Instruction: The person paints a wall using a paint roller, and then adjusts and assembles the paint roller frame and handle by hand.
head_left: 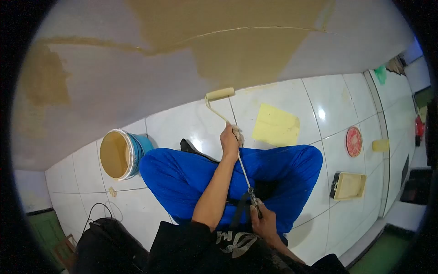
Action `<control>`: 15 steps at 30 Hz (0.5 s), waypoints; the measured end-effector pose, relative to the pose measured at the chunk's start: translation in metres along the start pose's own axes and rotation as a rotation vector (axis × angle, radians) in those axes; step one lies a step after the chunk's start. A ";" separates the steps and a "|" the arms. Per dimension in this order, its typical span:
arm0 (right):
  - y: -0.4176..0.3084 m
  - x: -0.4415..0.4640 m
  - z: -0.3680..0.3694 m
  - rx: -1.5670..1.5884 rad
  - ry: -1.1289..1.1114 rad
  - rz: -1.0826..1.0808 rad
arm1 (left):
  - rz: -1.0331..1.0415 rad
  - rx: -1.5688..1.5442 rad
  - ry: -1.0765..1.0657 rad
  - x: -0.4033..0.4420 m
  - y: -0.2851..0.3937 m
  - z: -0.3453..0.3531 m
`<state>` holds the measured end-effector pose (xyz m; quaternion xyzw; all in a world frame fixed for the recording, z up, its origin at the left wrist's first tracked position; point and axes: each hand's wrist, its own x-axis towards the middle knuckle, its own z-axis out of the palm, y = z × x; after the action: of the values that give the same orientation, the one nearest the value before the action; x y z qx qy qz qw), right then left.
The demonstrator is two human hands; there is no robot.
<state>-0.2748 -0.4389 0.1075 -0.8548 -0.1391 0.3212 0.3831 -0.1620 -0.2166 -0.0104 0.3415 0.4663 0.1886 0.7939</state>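
A paint roller [220,94] with a cream sleeve reaches out before me, its head near the foot of the wall. My left hand [230,140] is closed around the roller's wire frame, partway along. Lower down, by my lap, my right hand [263,220] grips the paint-smeared dark handle [252,196]. The wall [127,77] is pale grey with tan paint patches [242,50] and a crack-like line across them. To my left stands a blue bucket [142,145], its white rim tipped towards me and tan paint coating the inside.
A yellow sheet [276,125] lies on the white tiles by my right knee. Further right are a red round lid [353,142], a pale yellow cylinder [380,145] and a paint tray [350,186]. A black bag-like item [109,246] sits at lower left.
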 end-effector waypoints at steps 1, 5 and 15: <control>-0.001 -0.003 -0.001 0.008 0.012 -0.029 | 0.004 -0.026 -0.018 -0.003 0.004 0.000; 0.007 -0.021 0.000 0.065 0.031 -0.083 | 0.063 -0.119 -0.091 -0.030 0.025 0.011; -0.003 -0.002 0.003 0.080 0.068 -0.113 | -0.041 -0.110 -0.025 -0.004 0.009 0.001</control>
<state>-0.2778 -0.4364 0.1091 -0.8401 -0.1609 0.2751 0.4388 -0.1634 -0.2128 -0.0010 0.2900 0.4522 0.1935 0.8210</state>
